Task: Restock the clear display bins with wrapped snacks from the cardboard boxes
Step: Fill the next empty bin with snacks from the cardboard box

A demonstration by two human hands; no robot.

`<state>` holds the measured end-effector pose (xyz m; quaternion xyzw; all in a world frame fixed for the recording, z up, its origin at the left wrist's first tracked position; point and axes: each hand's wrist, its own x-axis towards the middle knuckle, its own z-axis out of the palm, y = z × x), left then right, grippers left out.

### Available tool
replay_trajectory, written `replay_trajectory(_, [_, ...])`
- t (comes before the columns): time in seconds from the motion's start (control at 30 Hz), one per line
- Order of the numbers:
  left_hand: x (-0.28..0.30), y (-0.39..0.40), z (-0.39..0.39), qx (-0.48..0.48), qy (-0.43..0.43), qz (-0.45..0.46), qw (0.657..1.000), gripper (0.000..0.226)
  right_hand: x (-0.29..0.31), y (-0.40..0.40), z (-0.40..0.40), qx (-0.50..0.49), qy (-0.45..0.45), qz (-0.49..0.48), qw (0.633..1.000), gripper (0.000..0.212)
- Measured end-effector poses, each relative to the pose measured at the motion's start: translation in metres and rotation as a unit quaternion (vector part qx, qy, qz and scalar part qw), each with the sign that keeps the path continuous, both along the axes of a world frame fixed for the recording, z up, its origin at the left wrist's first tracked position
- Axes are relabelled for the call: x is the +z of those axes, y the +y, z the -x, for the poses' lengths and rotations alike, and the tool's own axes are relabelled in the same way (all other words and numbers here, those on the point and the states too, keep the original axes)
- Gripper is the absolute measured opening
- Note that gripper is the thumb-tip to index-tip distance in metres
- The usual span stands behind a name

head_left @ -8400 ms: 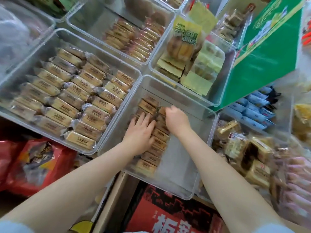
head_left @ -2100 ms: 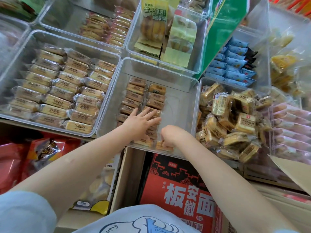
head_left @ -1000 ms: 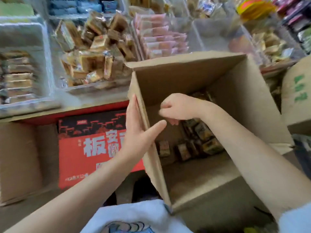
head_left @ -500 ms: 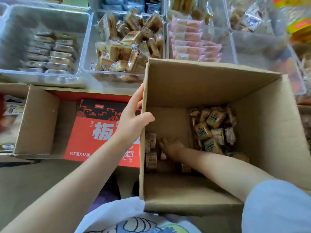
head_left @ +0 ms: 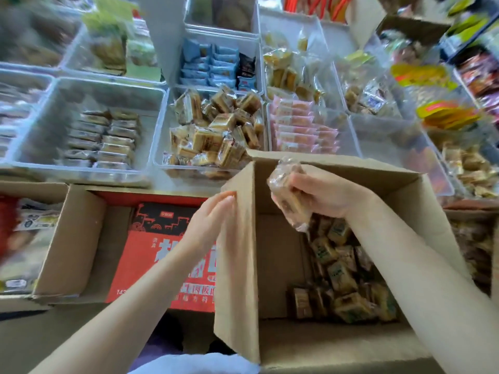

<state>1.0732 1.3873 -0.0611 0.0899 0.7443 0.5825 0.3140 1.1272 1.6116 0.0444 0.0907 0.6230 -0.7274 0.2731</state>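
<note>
Cardboard box [head_left: 237, 265] stands open right under me, its left wall upright between my two arms. My left hand [head_left: 208, 225] lies flat against the outside of that wall, near its top edge, fingers straight and together, gripping nothing. My right hand [head_left: 324, 194] is raised above the box opening with the fingers curled round a small bunch of wrapped snacks [head_left: 287, 193] in clear crinkled film; the bunch hangs in the air over the box, clear of its floor. How many pieces I hold I cannot tell, the film blurs them together.

Down in the right part of the box lies a loose heap of more wrapped snacks [head_left: 340, 279], brownish squares with green print.

Beyond the box runs a row of clear display bins. The bin with flat brown bars [head_left: 108, 139] is at the left, its packets laid in two neat columns with bare floor round them. Just right of it, touching its wall, is the bin of tumbled square cakes [head_left: 216, 133], piled high. Next comes a bin of pink packets [head_left: 302, 128], stacked in rows. Behind the square cakes sits a bin of blue packets [head_left: 210, 66].

To the left of my box, a red printed carton [head_left: 159, 255] lies flat inside another open cardboard box [head_left: 70, 244]
</note>
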Motion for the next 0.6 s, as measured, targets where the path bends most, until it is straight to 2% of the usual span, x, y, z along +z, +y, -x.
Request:
replay_trajectory(0.03, [-0.003,-0.010,0.015,0.000,0.050,0.039,0.998,0.034,0.010,-0.010,0.011,-0.017,0.010,0.017,1.000,0.060])
replay_trajectory(0.13, [-0.023,-0.052,0.073,-0.010,0.220,0.169,0.961,0.024,0.013,-0.046,0.061,-0.065,0.031,-0.049,0.996,0.038])
replay_trajectory(0.2, [-0.040,-0.092,0.120,-0.002,0.292,0.261,0.920,0.032,0.004,-0.075,0.099,-0.086,0.029,-0.123,0.988,0.028])
replay_trajectory(0.3, [-0.068,-0.153,0.181,-0.016,0.355,0.345,0.869,0.051,-0.014,-0.125,0.150,-0.068,0.022,-0.260,0.963,0.038])
replay_trajectory(0.37, [-0.089,-0.188,0.210,-0.056,0.384,0.385,0.838,0.054,-0.029,-0.158,0.182,-0.037,0.054,-0.383,0.921,0.046])
replay_trajectory(0.5, [-0.109,-0.224,0.244,-0.116,0.411,0.404,0.809,0.052,-0.078,-0.209,0.249,0.019,0.132,-0.505,0.853,0.041])
replay_trajectory(0.6, [-0.114,-0.231,0.248,-0.117,0.450,0.378,0.801,0.044,-0.119,-0.236,0.293,0.140,0.176,-0.636,0.738,0.028])
